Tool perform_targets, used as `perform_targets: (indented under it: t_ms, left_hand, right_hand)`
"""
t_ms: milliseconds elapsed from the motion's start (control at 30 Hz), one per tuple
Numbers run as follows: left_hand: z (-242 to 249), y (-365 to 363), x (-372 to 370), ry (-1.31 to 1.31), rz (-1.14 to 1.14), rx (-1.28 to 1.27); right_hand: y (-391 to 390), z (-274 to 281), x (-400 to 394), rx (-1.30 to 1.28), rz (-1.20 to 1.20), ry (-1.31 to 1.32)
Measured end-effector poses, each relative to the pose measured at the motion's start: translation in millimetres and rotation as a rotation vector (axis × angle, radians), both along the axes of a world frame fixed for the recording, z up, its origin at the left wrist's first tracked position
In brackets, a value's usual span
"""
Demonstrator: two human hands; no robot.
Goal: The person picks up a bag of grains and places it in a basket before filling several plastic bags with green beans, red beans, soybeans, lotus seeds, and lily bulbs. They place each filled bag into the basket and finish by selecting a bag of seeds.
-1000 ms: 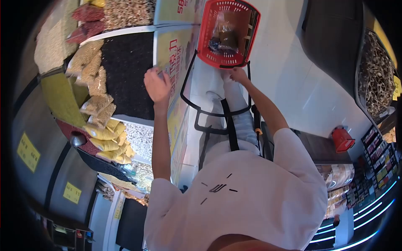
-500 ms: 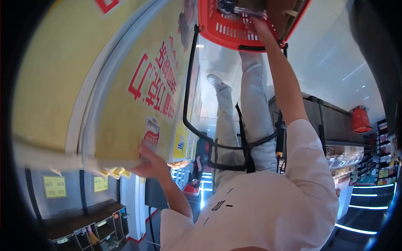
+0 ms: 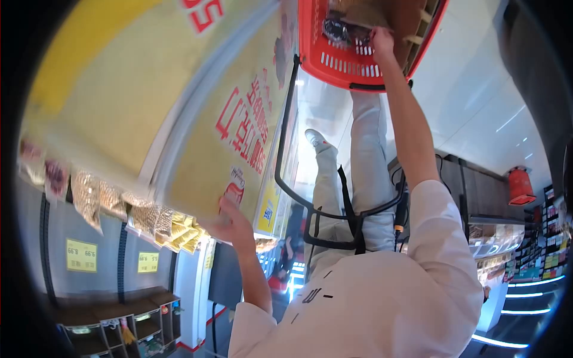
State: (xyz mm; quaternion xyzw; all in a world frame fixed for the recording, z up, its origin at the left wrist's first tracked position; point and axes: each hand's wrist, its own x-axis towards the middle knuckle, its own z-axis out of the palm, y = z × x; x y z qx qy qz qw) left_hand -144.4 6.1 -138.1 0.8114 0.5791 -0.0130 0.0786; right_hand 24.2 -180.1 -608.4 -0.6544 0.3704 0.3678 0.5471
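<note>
At the top of the view, my right hand [image 3: 382, 40] reaches into a red shopping basket [image 3: 343, 76]. Its curled fingers grip the edge of a dark package in clear plastic [image 3: 357, 31]. The basket's black handle [image 3: 279, 149] hangs down beside my legs. On the left, my left hand [image 3: 234, 227] lies against the edge of a yellow display board [image 3: 197, 179] with red lettering. Thumb and fingers are apart, and nothing shows in them; the fingertips are slightly blurred.
Bagged snacks [image 3: 140, 215] line the display's edge, some in yellow packs [image 3: 184, 232]. Price tags [image 3: 82, 255] hang on a grey panel near a shelf unit [image 3: 119, 328]. Another red basket [image 3: 521, 186] stands at the right. A person [image 3: 280, 277] is in the background.
The view has shifted, so the basket and board sit further right and lower, and more snack bags show. My right hand stays at the package in the basket. My left hand remains at the board's edge.
</note>
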Motion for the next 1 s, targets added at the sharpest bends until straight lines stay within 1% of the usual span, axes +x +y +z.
perform_targets:
  t_ms: [33,67,100,133,167,200,233,300,367,433,467,533,567,633,700,733,767,800,833,867,900,933,967,1000]
  left_hand:
    - [0,2,2,0.019,0.0,-0.053]
    - [-1,4,-2,-0.015,0.01,-0.039]
    - [-4,7,-11,0.051,-0.088,0.002]
    - [-5,7,-15,0.117,-0.181,0.05]
    - [-4,6,-12,0.072,-0.162,0.076]
    - [-2,8,-6,0.119,-0.209,0.024]
    - [2,10,-1,0.171,-0.253,-0.022]
    - [5,13,2,0.066,-0.34,-0.006]
    - [8,11,3,-0.1,-0.337,0.035]
    - [10,10,2,-0.33,-0.309,0.079]
    - [17,9,4,-0.358,-0.292,0.073]
    - [34,1,3,-0.452,-0.263,0.028]
    - [39,-6,3,-0.523,-0.25,-0.007]
    - [65,-31,-4,-0.744,-0.393,-0.073]
    - [108,-55,-15,-0.796,-0.529,-0.314]
    - [134,-64,-27,-0.824,-0.511,-0.287]
    - [160,-69,-41,-0.857,-0.488,-0.392]
    - [176,-70,-55,-0.888,-0.469,-0.501]
    - [185,-67,-71,-0.914,-0.461,-0.475]
    - [191,-64,-89,-0.937,-0.42,-0.398]
    - [196,-63,-106,-0.958,-0.37,-0.324]
    - [204,-58,-122,-1.013,-0.361,-0.18]
    - [211,-53,-139,-1.032,-0.335,-0.164]
    - [219,-48,-156,-1.029,-0.255,-0.232]
  right_hand:
    - [6,22,4,-0.047,0.023,-0.052]
    - [8,40,5,-0.048,0.028,-0.089]
    - [6,57,3,-0.05,0.035,-0.13]
    - [-4,73,-5,-0.055,0.135,-0.226]
    - [-11,93,-7,-0.056,0.234,-0.332]
    - [-7,133,-7,-0.126,0.306,-0.427]
    - [-8,150,-14,-0.091,0.209,-0.413]
    - [-19,216,-13,-0.071,0.383,-0.435]
    - [-22,276,-10,0.003,0.443,-0.482]
    - [-18,335,-8,0.054,0.553,-0.474]
    - [-14,364,-8,0.085,0.6,-0.508]
    - [-8,421,-18,0.234,0.645,-0.436]
    - [-8,444,-24,0.251,0.693,-0.457]
    - [-3,494,-36,0.362,0.826,-0.514]
    - [9,544,-56,0.419,0.868,-0.524]
    - [17,568,-67,0.463,0.867,-0.506]
    - [27,592,-78,0.469,0.894,-0.534]
    - [38,615,-89,0.536,0.92,-0.54]
    - [48,638,-103,0.604,0.949,-0.545]
    - [60,659,-118,0.659,0.93,-0.45]
    - [69,664,-132,0.663,0.968,-0.464]
    - [78,667,-146,0.67,1.043,-0.524]
    - [87,669,-160,0.674,1.116,-0.581]
    - [99,672,-177,0.706,1.124,-0.55]
